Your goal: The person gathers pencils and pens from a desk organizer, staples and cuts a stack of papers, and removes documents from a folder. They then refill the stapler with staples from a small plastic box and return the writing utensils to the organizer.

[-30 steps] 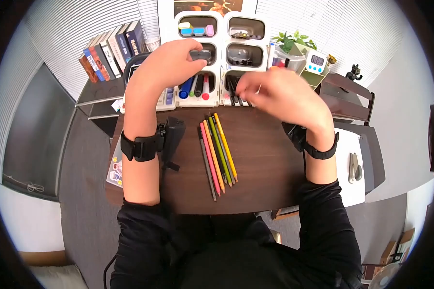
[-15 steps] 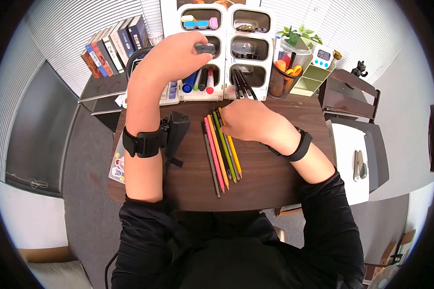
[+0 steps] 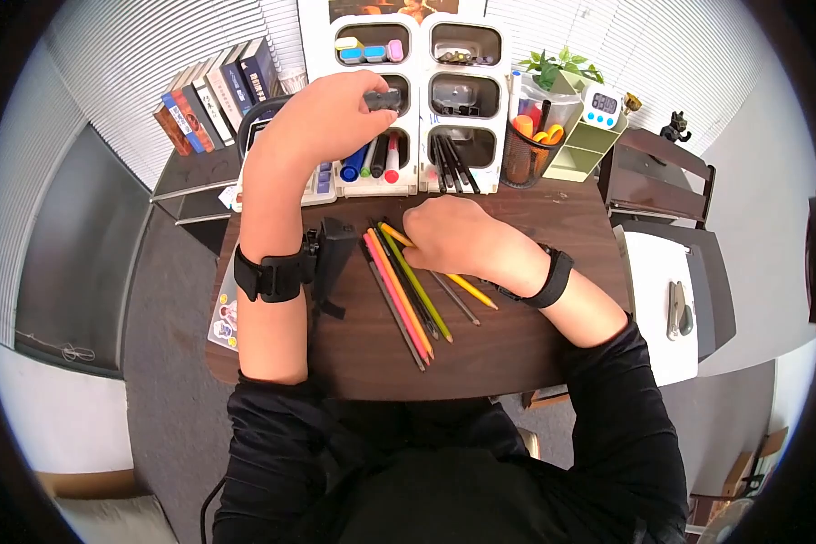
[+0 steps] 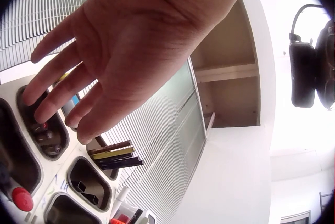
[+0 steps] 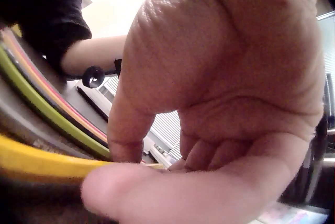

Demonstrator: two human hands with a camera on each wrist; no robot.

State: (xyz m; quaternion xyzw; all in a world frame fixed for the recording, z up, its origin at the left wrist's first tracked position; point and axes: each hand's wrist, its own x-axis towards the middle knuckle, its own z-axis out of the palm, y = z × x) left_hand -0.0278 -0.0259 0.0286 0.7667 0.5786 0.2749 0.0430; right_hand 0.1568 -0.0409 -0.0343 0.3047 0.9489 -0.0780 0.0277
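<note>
My left hand hovers over the left column of the white organizer, near its middle compartment. In the left wrist view its fingers are spread and fairly straight, with nothing held. Low over the desk, my right hand pinches a yellow pencil between thumb and forefinger; its tip end angles out to the right below the hand. Beside it lie a grey pencil, a green pencil, a pink pencil, an orange pencil and several dark ones.
Markers and black pens stand in the lowest compartments. To the right are a mesh pen cup with scissors and a green shelf bearing a timer. A stapler lies far right; books stand at left.
My right hand came down from beside the black pens to the pencils and took hold of the yellow one, swinging it and a grey one rightward. The left hand stayed over the organizer.
</note>
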